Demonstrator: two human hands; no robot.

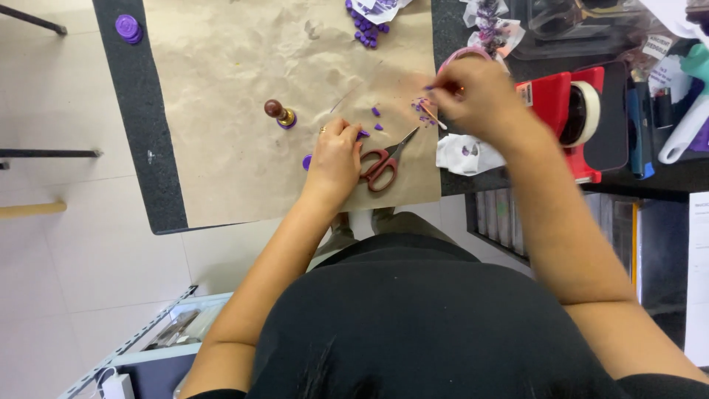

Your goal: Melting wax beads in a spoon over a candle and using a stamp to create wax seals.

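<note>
Scissors (380,167) with red handles lie shut on brown paper (236,89) and serve as our landmark. We are looking down from the head camera at a person's two bare hands at work over a dark table (140,125).

The left hand (336,155) rests on the paper just left of the scissors, fingers curled narrowly, pinching a small purple wax bit (363,134) at the fingertips. The right hand (473,92), above and right of the scissors, is closed around a thin stick (434,118), its tip pointing down toward more loose bits (422,111) just above the blades.

Left of the scissors, beyond the left hand, a stamp (281,114) with a wooden knob stands upright on a purple base. A flat purple seal (306,162) peeks out at the left wrist, and another seal (128,28) lies far up and left, on the bare table. A pile of purple beads (368,31) sits well above the scissors at the paper's top edge. Right of the scissors are a crumpled white tissue (465,154) and a red tape dispenser (572,111).

We judge the work partway through: some seals look finished, the wax has been cut into bits, and the bits are being gathered, with plenty of beads unused.
</note>
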